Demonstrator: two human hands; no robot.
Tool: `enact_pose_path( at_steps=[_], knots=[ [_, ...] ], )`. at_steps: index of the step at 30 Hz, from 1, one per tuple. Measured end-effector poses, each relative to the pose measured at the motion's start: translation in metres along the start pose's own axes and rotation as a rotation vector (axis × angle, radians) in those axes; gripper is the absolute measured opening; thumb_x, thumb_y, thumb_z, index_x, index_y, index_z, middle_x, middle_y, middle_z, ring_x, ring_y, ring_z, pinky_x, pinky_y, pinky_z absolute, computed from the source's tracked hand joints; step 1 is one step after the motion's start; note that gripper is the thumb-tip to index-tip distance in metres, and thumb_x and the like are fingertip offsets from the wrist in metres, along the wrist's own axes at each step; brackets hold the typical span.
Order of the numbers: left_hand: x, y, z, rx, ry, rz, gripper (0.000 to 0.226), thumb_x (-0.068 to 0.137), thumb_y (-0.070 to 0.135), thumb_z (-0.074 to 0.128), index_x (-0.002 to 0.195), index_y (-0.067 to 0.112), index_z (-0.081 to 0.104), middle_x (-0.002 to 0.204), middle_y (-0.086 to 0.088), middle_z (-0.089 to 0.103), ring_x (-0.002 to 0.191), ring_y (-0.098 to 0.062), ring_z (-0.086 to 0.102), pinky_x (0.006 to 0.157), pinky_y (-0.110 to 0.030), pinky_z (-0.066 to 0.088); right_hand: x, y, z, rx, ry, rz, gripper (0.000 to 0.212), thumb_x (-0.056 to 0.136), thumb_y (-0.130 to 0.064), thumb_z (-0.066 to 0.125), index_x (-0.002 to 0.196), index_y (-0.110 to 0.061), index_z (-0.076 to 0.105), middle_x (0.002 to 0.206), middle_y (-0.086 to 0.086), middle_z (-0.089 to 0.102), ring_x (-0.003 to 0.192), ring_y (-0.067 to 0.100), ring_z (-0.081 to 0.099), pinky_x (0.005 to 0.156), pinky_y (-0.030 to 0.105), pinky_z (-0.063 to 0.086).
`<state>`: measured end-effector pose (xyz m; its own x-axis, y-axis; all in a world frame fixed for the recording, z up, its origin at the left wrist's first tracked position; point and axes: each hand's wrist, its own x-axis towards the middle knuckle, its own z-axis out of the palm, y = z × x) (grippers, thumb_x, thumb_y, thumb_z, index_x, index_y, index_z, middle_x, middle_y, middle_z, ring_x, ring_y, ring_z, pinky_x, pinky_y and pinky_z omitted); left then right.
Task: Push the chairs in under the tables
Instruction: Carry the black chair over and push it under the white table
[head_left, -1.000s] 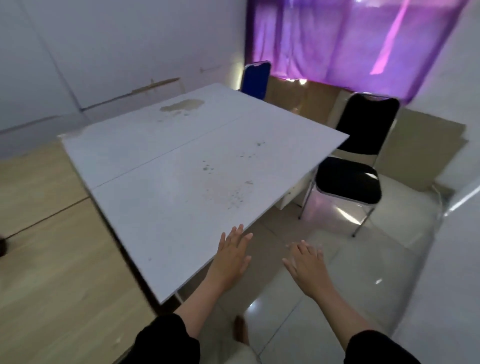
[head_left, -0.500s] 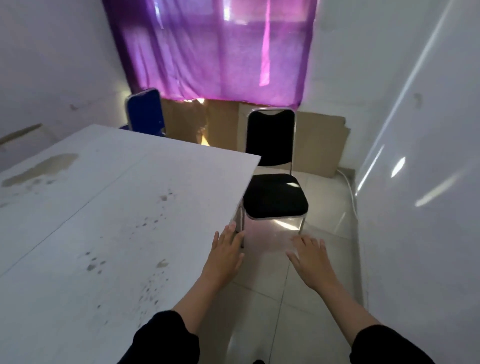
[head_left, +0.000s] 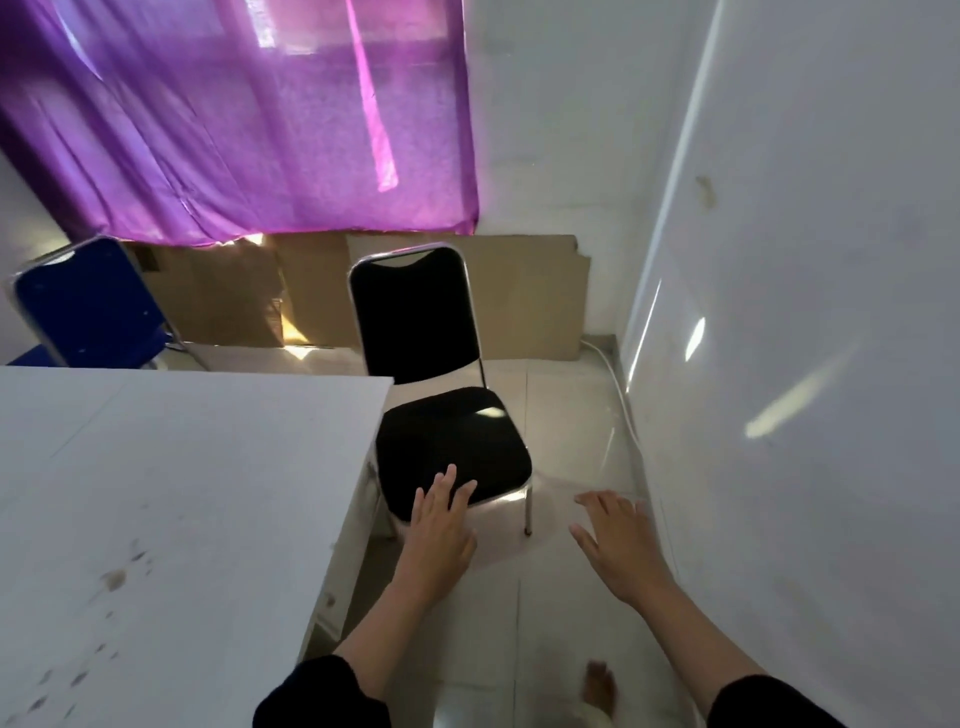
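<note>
Beside the table's (head_left: 182, 499) right edge, at its far corner, stands a black chair (head_left: 447, 441) with a chrome frame. Its seat is not under the table; the seat's left edge sits just beside the tabletop's corner, and its back faces the far wall. The left hand (head_left: 439, 525) reaches out flat, fingers spread and holding nothing, its fingertips overlapping the front edge of the seat; whether they touch it I cannot tell. The right hand (head_left: 615, 540) hangs open over the tiled floor (head_left: 561, 613) to the right of the chair, palm down, fingers spread, holding nothing. A blue chair (head_left: 88, 306) stands beyond the table's far edge, to the left of the black one. Behind both chairs cardboard sheets (head_left: 524, 296) lean against the wall under a purple curtain (head_left: 249, 119). A bare foot (head_left: 600, 691) shows on the floor near the table's right side.
</note>
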<state>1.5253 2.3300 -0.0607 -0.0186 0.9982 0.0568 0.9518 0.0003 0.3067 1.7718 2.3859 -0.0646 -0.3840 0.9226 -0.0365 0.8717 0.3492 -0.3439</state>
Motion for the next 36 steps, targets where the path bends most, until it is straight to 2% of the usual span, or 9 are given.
enact_pose_path(
  at_steps=[6, 10, 13, 19, 23, 26, 29, 32, 36],
  knots=[
    [0.108, 0.039, 0.027, -0.066, 0.013, -0.125, 0.058, 0.099, 0.03, 0.042, 0.149, 0.023, 0.015, 0.16, -0.008, -0.002, 0.147, -0.022, -0.004, 0.115, -0.036, -0.008, 0.099, 0.084, -0.064, -0.012, -0.009, -0.03, 0.046, 0.096, -0.048, 0.034, 0.132, -0.024, 0.045, 0.133, -0.005, 0.048, 0.128, 0.018, 0.04, 0.112, 0.045, 0.021],
    [0.182, 0.062, 0.035, -0.101, 0.009, -0.173, 0.059, 0.099, 0.031, 0.042, 0.149, 0.022, 0.014, 0.16, -0.007, -0.002, 0.147, -0.022, -0.003, 0.12, -0.04, 0.0, 0.18, 0.133, -0.089, -0.001, 0.016, 0.025, 0.046, 0.095, -0.047, 0.037, 0.129, -0.019, 0.049, 0.126, 0.004, 0.055, 0.118, 0.025, 0.049, 0.105, 0.044, 0.032],
    [0.213, 0.061, 0.035, -0.087, 0.026, -0.176, 0.058, 0.099, 0.03, 0.042, 0.149, 0.021, 0.015, 0.159, -0.008, 0.0, 0.147, -0.022, -0.001, 0.12, -0.041, 0.002, 0.215, 0.129, -0.093, 0.066, 0.036, -0.036, 0.039, 0.097, -0.038, 0.044, 0.13, -0.018, 0.048, 0.128, 0.004, 0.054, 0.118, 0.023, 0.048, 0.105, 0.039, 0.032],
    [0.314, 0.036, 0.045, -0.081, 0.057, -0.31, 0.058, 0.096, 0.025, 0.049, 0.147, 0.017, 0.023, 0.158, -0.012, 0.01, 0.146, -0.026, 0.011, 0.118, -0.043, 0.007, 0.317, 0.132, -0.09, 0.155, 0.004, -0.145, 0.039, 0.098, -0.039, 0.042, 0.132, -0.021, 0.044, 0.132, -0.001, 0.05, 0.123, 0.016, 0.042, 0.109, 0.041, 0.031],
    [0.398, 0.016, 0.048, -0.13, 0.134, -0.455, 0.058, 0.093, 0.026, 0.055, 0.144, 0.015, 0.03, 0.156, -0.013, 0.019, 0.142, -0.027, 0.025, 0.117, -0.045, 0.023, 0.405, 0.142, -0.099, 0.105, -0.038, -0.236, 0.04, 0.098, -0.041, 0.04, 0.134, -0.023, 0.042, 0.134, -0.004, 0.047, 0.126, 0.014, 0.04, 0.111, 0.044, 0.027],
    [0.464, -0.001, 0.04, -0.23, 0.151, -0.549, 0.06, 0.092, 0.024, 0.057, 0.144, 0.013, 0.03, 0.156, -0.015, 0.019, 0.143, -0.029, 0.023, 0.115, -0.046, 0.026, 0.483, 0.144, -0.115, 0.076, -0.051, -0.25, 0.049, 0.095, -0.049, 0.031, 0.133, -0.021, 0.044, 0.133, -0.001, 0.05, 0.123, 0.018, 0.042, 0.109, 0.041, 0.029],
    [0.513, -0.021, 0.026, -0.24, 0.185, -0.539, 0.059, 0.092, 0.022, 0.057, 0.144, 0.012, 0.031, 0.155, -0.016, 0.02, 0.142, -0.031, 0.022, 0.115, -0.049, 0.024, 0.544, 0.137, -0.126, 0.065, -0.039, -0.262, 0.064, 0.087, -0.058, 0.018, 0.13, -0.019, 0.046, 0.129, 0.002, 0.053, 0.119, 0.023, 0.046, 0.104, 0.039, 0.032],
    [0.565, -0.056, 0.003, -0.205, 0.246, -0.6, 0.058, 0.092, 0.023, 0.056, 0.143, 0.01, 0.032, 0.154, -0.018, 0.02, 0.14, -0.033, 0.026, 0.113, -0.047, 0.028, 0.6, 0.114, -0.128, 0.134, -0.033, -0.256, 0.055, 0.092, -0.052, 0.029, 0.129, -0.016, 0.047, 0.127, 0.006, 0.053, 0.117, 0.027, 0.047, 0.103, 0.042, 0.034],
    [0.607, -0.088, -0.01, -0.303, 0.321, -0.763, 0.058, 0.095, 0.023, 0.053, 0.144, 0.006, 0.027, 0.155, -0.021, 0.016, 0.141, -0.034, 0.023, 0.115, -0.046, 0.025, 0.647, 0.097, -0.113, 0.188, -0.078, -0.356, 0.041, 0.097, -0.038, 0.043, 0.131, -0.016, 0.046, 0.127, 0.007, 0.052, 0.117, 0.026, 0.046, 0.102, 0.039, 0.034]
  ],
)
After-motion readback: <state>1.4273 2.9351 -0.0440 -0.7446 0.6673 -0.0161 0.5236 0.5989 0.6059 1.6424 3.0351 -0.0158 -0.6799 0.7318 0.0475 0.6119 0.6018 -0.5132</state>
